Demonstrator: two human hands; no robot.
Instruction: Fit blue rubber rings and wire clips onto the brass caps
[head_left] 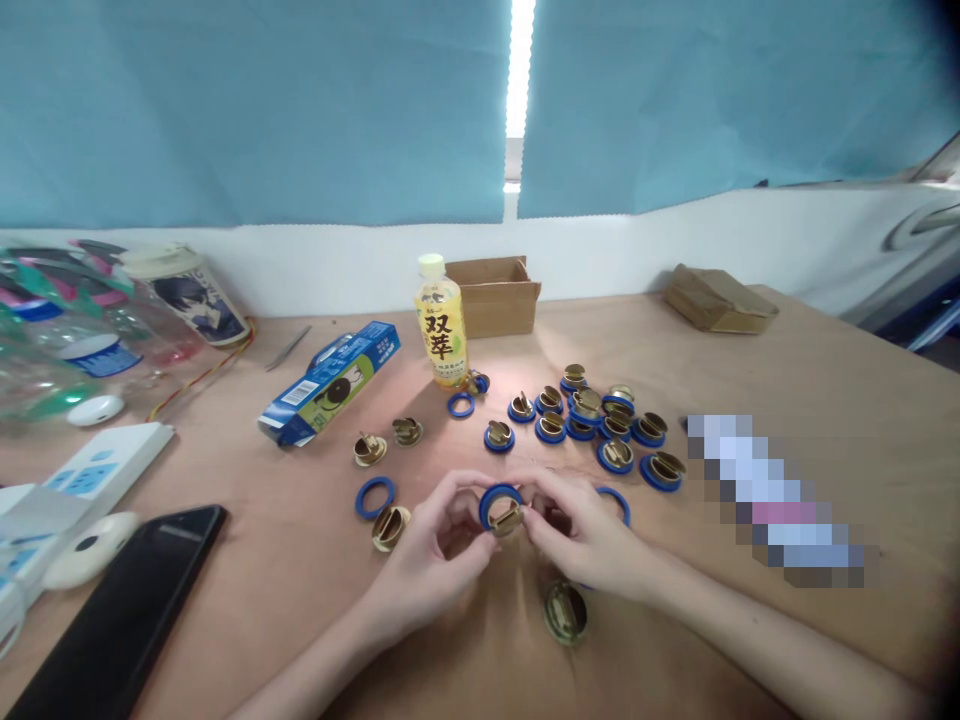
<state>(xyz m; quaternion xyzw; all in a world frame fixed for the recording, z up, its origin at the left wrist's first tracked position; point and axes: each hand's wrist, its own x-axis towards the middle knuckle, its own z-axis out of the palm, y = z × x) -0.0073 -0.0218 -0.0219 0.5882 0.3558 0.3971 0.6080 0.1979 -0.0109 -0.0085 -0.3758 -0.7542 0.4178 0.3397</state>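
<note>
My left hand (pixel 439 545) and my right hand (pixel 585 535) meet at the table's front middle, both closed on one round brass fitting (pixel 507 518). A blue ring (pixel 491 493) sits at the fitting's upper rim, between my fingertips; whether it is fully seated I cannot tell. Left of my left hand lie a loose blue ring (pixel 374 497) and a bare brass fitting (pixel 390 528). Partly hidden behind my right hand is another blue ring (pixel 619 507). Below that hand rests a brass fitting (pixel 565 612). Farther off, several brass fittings with blue rings (pixel 616 455) form a cluster.
A yellow-labelled bottle (pixel 442 335) stands before an open cardboard box (pixel 499 300). Leftward are a blue carton (pixel 330 385), tweezers (pixel 289 347), a black phone (pixel 124 610), a power strip (pixel 112 465) and plastic bottles (pixel 97 350). A brown packet (pixel 720 298) and a pixelated object (pixel 772 500) lie right.
</note>
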